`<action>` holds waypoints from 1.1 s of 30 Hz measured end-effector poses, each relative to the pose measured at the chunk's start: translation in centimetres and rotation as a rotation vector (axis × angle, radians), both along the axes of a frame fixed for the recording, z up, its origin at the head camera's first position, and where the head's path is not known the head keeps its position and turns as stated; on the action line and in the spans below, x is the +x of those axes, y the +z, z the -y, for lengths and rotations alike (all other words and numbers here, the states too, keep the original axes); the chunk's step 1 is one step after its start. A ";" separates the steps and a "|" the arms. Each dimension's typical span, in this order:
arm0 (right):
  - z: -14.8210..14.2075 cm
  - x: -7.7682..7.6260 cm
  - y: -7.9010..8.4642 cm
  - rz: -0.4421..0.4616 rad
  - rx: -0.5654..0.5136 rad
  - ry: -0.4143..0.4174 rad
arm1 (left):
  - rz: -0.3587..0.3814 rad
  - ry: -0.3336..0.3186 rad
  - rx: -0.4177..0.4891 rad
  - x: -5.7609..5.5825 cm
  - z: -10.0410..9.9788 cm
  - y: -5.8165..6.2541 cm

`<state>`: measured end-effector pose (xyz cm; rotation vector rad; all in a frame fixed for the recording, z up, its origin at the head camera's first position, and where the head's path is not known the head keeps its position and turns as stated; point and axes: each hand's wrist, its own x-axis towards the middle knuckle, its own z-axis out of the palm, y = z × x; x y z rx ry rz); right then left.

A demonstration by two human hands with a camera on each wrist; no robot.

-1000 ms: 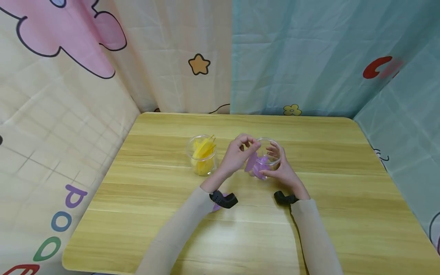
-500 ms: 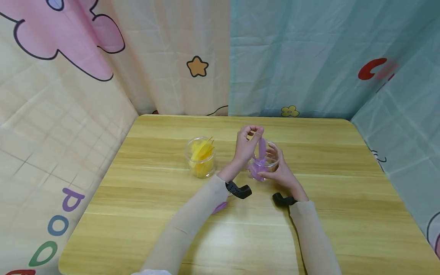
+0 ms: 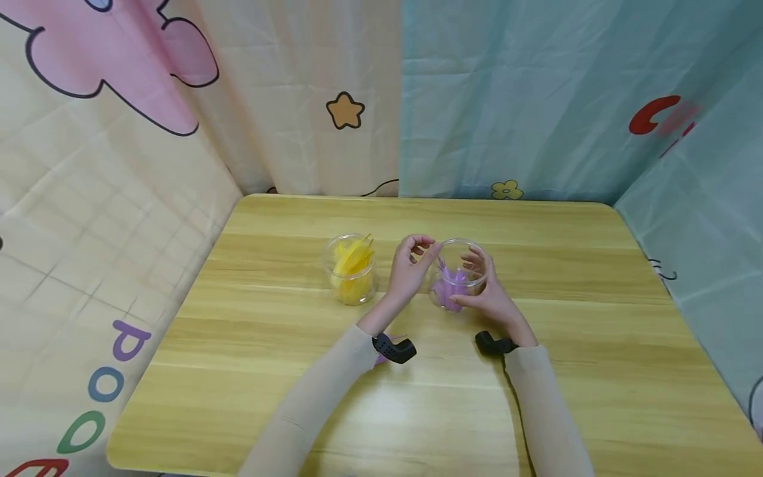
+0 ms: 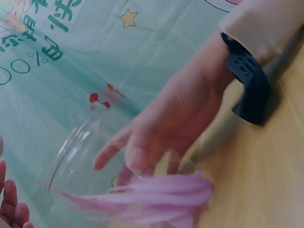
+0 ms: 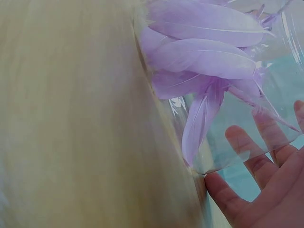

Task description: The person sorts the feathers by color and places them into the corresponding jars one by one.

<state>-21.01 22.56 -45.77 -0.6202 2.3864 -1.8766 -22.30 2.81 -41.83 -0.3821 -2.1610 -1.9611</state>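
Note:
My right hand [image 3: 495, 288] grips a clear plastic jar [image 3: 473, 281] from its right side, fingers round the far wall and thumb at the front. Inside the jar lie several purple feathers [image 5: 209, 57]; a few quills lean up toward the rim. My left hand [image 3: 408, 271] is at the jar's left rim, with fingers loosely bent and no feather visible between them. In the left wrist view only its fingertips [image 4: 9, 204] show. A purple feather [image 3: 379, 360] on the table is mostly hidden under my left wrist.
A second clear jar [image 3: 330, 265], filled with yellow feathers [image 3: 354, 268], stands to the left of my left hand. Both jars are on a wooden table [image 3: 238, 344]. Printed curtains [image 3: 334, 59] hang behind the table and at its sides.
My left hand lifted a purple feather over the jar, lowered it inside and let go. Then the hand drew back left to the rim. My right hand stayed on the jar.

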 end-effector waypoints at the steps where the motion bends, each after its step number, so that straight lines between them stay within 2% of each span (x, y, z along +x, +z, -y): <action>1: 0.0 0.0 0.0 0.000 0.002 -0.001 | -0.002 -0.003 -0.020 0.3 0.3 -0.2; 5: 0.0 -0.1 0.0 0.001 0.007 0.001 | -0.003 -0.013 -0.116 1.6 1.8 -1.3; 9: 0.0 0.0 0.0 -0.005 0.007 0.005 | 0.018 -0.062 -0.253 2.9 3.2 -2.8; 13: 0.0 0.1 0.0 -0.008 0.011 0.004 | 0.070 -0.132 -0.436 4.2 4.6 -4.3; 17: 0.0 0.2 0.1 0.001 0.022 -0.004 | 0.052 -0.169 -0.647 5.1 6.0 -5.3; 20: 0.0 0.4 0.1 0.003 0.021 -0.006 | 0.012 -0.182 -0.802 5.7 6.8 -5.5; 23: 0.1 0.5 0.1 0.005 0.018 -0.004 | -0.009 -0.215 -0.912 6.2 7.2 -5.4; 28: 0.1 0.5 0.2 -0.001 0.013 -0.001 | -0.047 -0.238 -1.016 6.7 7.3 -5.1; 33: 0.0 0.5 0.2 0.000 0.015 0.001 | -0.047 -0.244 -1.045 6.9 7.0 -5.1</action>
